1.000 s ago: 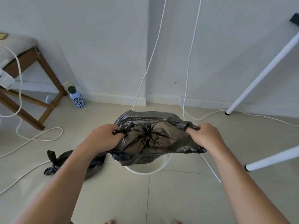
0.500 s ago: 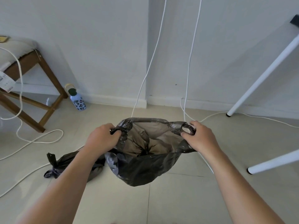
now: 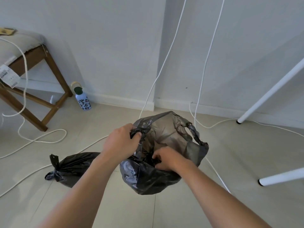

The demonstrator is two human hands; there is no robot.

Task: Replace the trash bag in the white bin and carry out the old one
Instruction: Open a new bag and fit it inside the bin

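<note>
A fresh black trash bag (image 3: pixel 148 176) stands open in the middle of the floor and covers the white bin, which is hidden under it. My left hand (image 3: pixel 120 143) grips the bag's left handle at the rim. My right hand (image 3: pixel 166 159) reaches down inside the bag's mouth, its fingers curled on the dark plastic there. The bag's right handle (image 3: pixel 191 131) hangs free. The old trash bag (image 3: pixel 72 168), tied in a knot, lies on the tiles to the left.
A wooden stool (image 3: pixel 32 76) with a cushion stands at the far left, a patterned bottle (image 3: pixel 82 100) beside it by the wall. White cables (image 3: pixel 41 139) trail over the floor. White table legs (image 3: pixel 266 94) slant in at the right.
My right hand let go of the right handle and moved down into the bag. The bag has sunk lower over the bin, whose white rim showed one second ago.
</note>
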